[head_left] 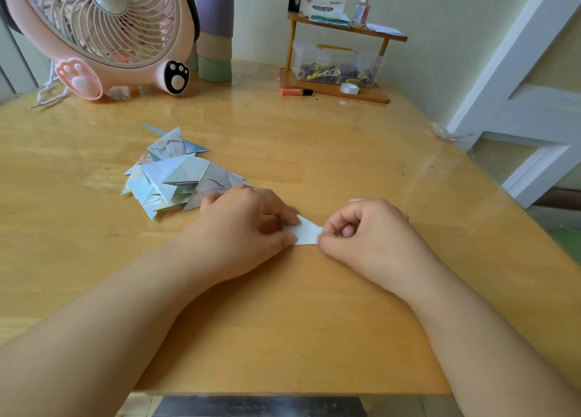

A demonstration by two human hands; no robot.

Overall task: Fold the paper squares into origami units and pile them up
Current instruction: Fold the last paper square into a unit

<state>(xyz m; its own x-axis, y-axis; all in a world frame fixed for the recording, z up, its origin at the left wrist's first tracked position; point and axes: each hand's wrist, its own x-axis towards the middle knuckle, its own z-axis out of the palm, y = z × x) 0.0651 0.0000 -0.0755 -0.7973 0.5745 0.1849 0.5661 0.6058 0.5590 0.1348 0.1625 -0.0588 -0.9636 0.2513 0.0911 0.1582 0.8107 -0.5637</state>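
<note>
A small pale folded paper piece [306,233] lies flat on the wooden table [314,306] between my hands. My left hand [248,225] covers its left part, thumb and fingertips pinching it against the table. My right hand [364,228] pinches the paper's right tip between thumb and curled forefinger. A loose pile of folded pale blue origami units [171,177] sits just behind and to the left of my left hand, touching its knuckles' side.
A pink fan [103,30] stands at the back left beside a pastel bottle [215,30]. A small wooden shelf [333,92] with a clear box, tape roll and orange marker sits at the back. The table's right edge borders a white frame.
</note>
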